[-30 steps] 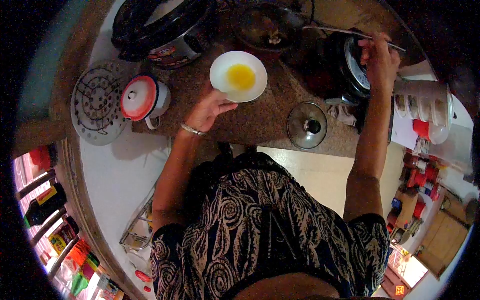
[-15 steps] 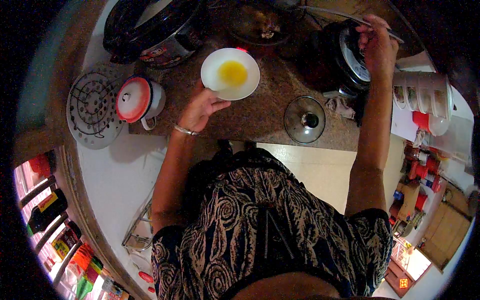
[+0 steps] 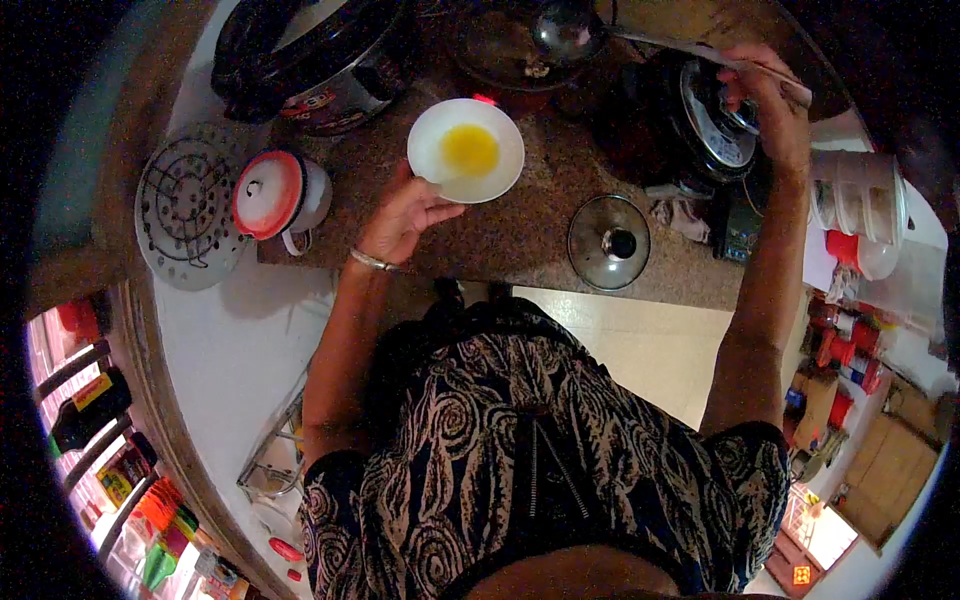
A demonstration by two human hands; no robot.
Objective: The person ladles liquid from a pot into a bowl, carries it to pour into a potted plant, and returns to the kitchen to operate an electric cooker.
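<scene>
My left hand [image 3: 405, 220] grips the rim of a white bowl [image 3: 508, 180], which holds a shallow pool of yellow liquid. Above the counter's middle, the bowl is slightly tilted towards me. At the upper right, my right hand [image 3: 770, 105] is closed around the handle of a long metal ladle [image 3: 680, 44]. Its rounded head hangs over a dark pan [image 3: 480, 70] at the back. Some small pale bits show in the pan, but the rest is too dark to make out.
A glass lid [image 3: 590, 255] lies near the counter's front edge. A black cooker [image 3: 690, 120] stands below my right forearm's far end. To the left are a red-and-white lidded enamel mug [image 3: 270, 195], a perforated steamer plate [image 3: 165, 240] and a large black cooker [image 3: 340, 95]. Stacked plastic containers [image 3: 850, 195] stand at right.
My right hand has shifted right and slightly down with the ladle, and the ladle's head now shows above the pan. The bowl has moved very slightly right.
</scene>
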